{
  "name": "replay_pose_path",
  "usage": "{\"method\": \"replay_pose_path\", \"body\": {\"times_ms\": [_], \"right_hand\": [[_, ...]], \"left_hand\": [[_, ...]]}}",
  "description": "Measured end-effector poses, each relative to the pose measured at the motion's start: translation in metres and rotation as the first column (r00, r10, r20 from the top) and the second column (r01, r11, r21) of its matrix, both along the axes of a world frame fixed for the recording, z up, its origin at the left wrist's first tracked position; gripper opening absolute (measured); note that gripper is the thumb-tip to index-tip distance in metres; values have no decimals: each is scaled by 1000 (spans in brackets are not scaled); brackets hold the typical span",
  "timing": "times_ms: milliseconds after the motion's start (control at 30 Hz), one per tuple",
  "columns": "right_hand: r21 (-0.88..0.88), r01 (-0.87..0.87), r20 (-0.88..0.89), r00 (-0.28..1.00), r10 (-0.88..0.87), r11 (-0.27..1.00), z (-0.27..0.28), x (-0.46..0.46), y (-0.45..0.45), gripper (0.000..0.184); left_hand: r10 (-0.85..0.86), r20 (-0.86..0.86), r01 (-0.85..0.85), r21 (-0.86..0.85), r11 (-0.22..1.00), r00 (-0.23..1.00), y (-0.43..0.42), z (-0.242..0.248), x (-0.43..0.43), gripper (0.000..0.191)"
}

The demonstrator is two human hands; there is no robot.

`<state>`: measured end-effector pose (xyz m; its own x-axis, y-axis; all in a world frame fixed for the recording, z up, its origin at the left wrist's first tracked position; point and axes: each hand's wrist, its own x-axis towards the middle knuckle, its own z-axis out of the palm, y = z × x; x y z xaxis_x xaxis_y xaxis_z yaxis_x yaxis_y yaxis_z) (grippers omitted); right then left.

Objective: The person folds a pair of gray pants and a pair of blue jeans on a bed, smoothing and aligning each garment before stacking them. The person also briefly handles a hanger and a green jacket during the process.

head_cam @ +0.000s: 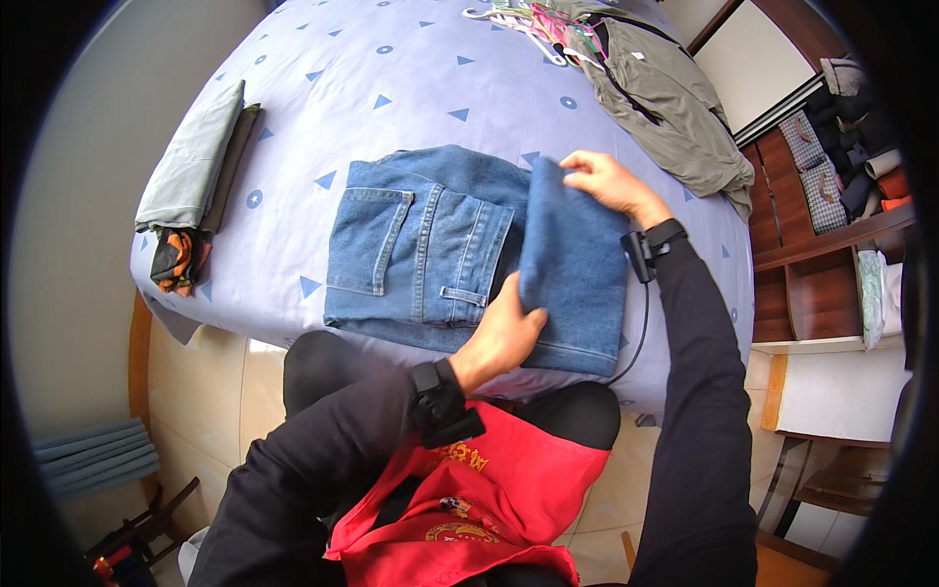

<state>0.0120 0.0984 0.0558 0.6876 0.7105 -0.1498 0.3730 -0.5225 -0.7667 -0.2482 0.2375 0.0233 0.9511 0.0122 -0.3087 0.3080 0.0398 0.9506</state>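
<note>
Blue denim jeans [462, 235] lie partly folded near the front edge of the bed, with a back pocket and the waistband facing up. A folded-over flap of the denim [543, 227] is raised at the right of the waistband. My left hand [506, 330] grips the near side of that flap, thumb on top and its fingers hidden by the cloth. At the far corner of the same flap, my right hand [605, 183] pinches the denim between thumb and fingers. Both wrists wear black strapped devices.
Folded grey trousers [194, 154] and a patterned dark-and-orange cloth [176, 260] lie at the bed's left edge. Olive-grey garments [660, 95] and several plastic hangers [535, 29] sit at the far right. Wooden shelving [821, 286] stands right of the patterned bedsheet [315, 117]. A black cable [642, 334] hangs from the right wrist.
</note>
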Motion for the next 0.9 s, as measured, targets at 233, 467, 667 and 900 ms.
{"method": "replay_pose_path", "body": {"times_ms": [233,467,667,900], "right_hand": [[-141,22,317,948,24,990,-12,-10,14,33],[-195,-40,825,534,185,980,-7,-112,-15,78],[-449,-50,644,674,362,892,-24,-143,-22,79],[-227,-223,753,577,316,948,12,-226,13,76]], "left_hand": [[38,58,-48,173,984,998,2,-8,-25,65],[-192,157,86,515,853,969,11,16,-52,68],[-291,-10,231,634,738,957,49,46,-72,55],[338,190,-357,755,550,922,210,34,-54,76]]}}
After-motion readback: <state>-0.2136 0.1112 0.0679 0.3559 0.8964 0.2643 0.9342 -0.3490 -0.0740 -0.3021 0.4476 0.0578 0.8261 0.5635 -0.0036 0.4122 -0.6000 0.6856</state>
